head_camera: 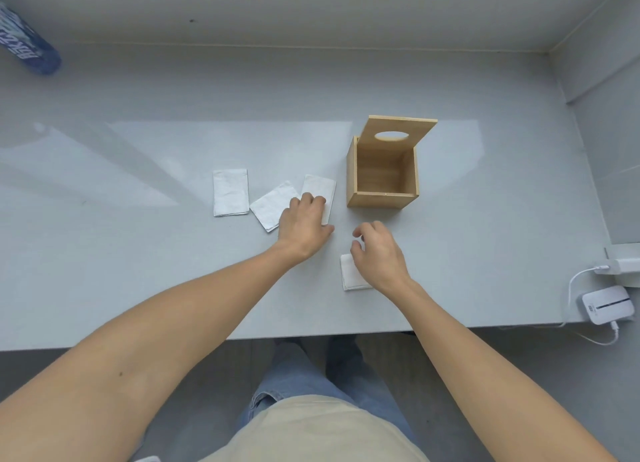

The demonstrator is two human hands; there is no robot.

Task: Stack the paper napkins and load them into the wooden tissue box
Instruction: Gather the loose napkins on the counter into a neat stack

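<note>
— Where do we find the wooden tissue box (pixel 382 181)?

— On the table (pixel 138 254), right of centre, its lid (pixel 401 133) standing up at the far side.

— And the napkins?

— We count three in a row left of the box: the far-left napkin (pixel 231 192), the tilted napkin (pixel 273 209) beside it, then the napkin nearest the box (pixel 320 188), under our left hand (pixel 304 219). A fourth napkin (pixel 353 274) lies nearer us, partly beneath our right hand (pixel 377 250).

— Anything at the edges?

— A bottle (pixel 27 42) far left at the back; a small device (pixel 607 304) with its cable (pixel 575 281) at the right edge.
</note>
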